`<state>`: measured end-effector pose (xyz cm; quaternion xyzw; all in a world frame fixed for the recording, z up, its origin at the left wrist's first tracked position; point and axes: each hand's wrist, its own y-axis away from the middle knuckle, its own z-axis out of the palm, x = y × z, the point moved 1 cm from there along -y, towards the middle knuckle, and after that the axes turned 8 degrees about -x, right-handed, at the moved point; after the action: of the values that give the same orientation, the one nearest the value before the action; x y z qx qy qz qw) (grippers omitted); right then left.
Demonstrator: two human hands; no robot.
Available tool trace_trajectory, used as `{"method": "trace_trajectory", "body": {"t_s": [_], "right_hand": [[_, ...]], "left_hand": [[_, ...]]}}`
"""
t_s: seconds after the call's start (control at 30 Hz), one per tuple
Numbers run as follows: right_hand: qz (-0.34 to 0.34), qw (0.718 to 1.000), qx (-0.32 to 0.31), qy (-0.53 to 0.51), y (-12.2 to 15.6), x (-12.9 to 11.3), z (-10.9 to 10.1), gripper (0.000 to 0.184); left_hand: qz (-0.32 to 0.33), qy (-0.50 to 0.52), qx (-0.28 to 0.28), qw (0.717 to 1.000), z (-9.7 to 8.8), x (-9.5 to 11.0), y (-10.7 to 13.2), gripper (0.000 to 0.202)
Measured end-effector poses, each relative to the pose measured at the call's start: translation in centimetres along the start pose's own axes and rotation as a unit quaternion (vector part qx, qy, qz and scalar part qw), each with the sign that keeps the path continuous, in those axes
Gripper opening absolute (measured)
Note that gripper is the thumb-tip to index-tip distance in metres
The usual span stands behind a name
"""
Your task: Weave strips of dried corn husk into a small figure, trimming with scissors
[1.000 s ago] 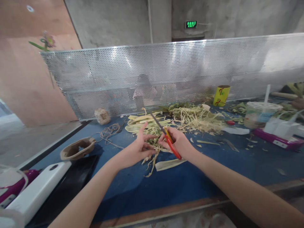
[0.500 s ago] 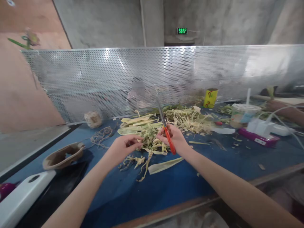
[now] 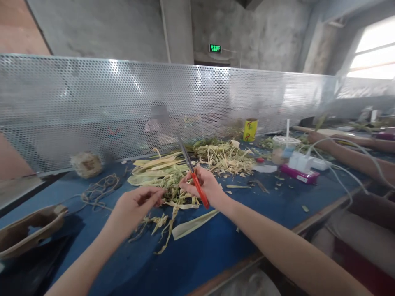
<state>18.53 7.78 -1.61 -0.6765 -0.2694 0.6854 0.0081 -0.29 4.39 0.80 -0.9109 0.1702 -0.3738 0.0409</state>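
Observation:
In my right hand [image 3: 205, 187] is a pair of scissors [image 3: 200, 190] with red handles, its dark blades pointing up and away from me. The thumb and fingertips of that hand also reach to a tangled bunch of greenish dried plant strands [image 3: 175, 183]. My left hand [image 3: 137, 205] is at the near left side of this bunch, thumb and fingers drawn together in a pinch. Whatever lies between those fingertips is too small to make out. Pale flat husk strips [image 3: 160, 164] lie behind the hands, and one broad strip [image 3: 193, 225] lies in front.
Shredded husk [image 3: 225, 158] is heaped farther back, before a perforated metal screen [image 3: 123, 111]. Twine [image 3: 101, 191], a roll [image 3: 86, 164] and a cardboard tray [image 3: 27, 230] are at left. Rightward stand a yellow can [image 3: 250, 130], a drink cup [image 3: 284, 149], a power strip [image 3: 299, 173] and another person's arm [image 3: 345, 152].
The view has swung right, so the table's things appear farther left. Both hands keep nearly the same pose at the bunch, with the scissors still in my right hand.

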Motion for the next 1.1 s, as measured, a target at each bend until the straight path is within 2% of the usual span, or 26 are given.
{"method": "trace_trajectory", "body": {"t_s": [0.13,0.2,0.27,0.33,0.37,0.47,0.53,0.7,0.77,0.87,1.0,1.1], "right_hand": [[0.039,0.996,-0.02,-0.072,0.7,-1.8,0.1,0.042],[0.051,0.991,-0.072,-0.098,1.2,-2.9,0.0,0.043],[0.071,0.979,-0.159,-0.103,1.7,-3.9,-0.4,0.044],[0.107,0.963,-0.231,-0.083,1.9,-4.5,-1.1,0.043],[0.13,0.96,-0.241,-0.062,1.9,-4.6,-1.5,0.042],[0.165,0.963,-0.214,-0.005,1.5,-4.5,-2.5,0.042],[0.195,0.954,-0.228,0.001,1.5,-4.4,-2.8,0.041],[0.229,0.895,-0.381,0.026,2.7,-4.6,-2.9,0.041],[0.229,0.877,-0.42,0.042,3.0,-4.6,-3.0,0.04],[0.222,0.871,-0.43,0.081,2.9,-4.5,-3.3,0.034],[0.178,0.883,-0.377,0.217,2.1,-4.8,-3.9,0.023],[0.161,0.87,-0.338,0.32,1.9,-5.4,-4.2,0.022]], "left_hand": [[-0.041,0.103,0.108,0.988,-0.5,-0.2,0.0,0.034],[-0.056,0.156,0.161,0.973,-0.8,-0.5,0.0,0.035],[-0.061,0.199,0.205,0.956,-1.1,-0.7,0.0,0.036],[-0.064,0.233,0.225,0.944,-1.2,-0.8,0.0,0.037],[-0.06,0.251,0.229,0.939,-1.1,-0.7,0.0,0.038],[-0.052,0.298,0.235,0.924,-0.9,-0.5,-0.2,0.04],[-0.054,0.329,0.237,0.912,-0.8,-0.4,-0.2,0.037],[-0.072,0.429,0.246,0.866,-0.7,-0.3,-0.4,0.034],[-0.083,0.442,0.265,0.853,-0.8,-0.2,-0.5,0.03],[-0.089,0.46,0.281,0.837,-0.9,-0.1,-0.6,0.024],[-0.099,0.481,0.269,0.829,-1.0,-0.1,-0.8,0.025],[-0.1,0.489,0.264,0.825,-1.1,0.3,-0.7,0.028]]}}
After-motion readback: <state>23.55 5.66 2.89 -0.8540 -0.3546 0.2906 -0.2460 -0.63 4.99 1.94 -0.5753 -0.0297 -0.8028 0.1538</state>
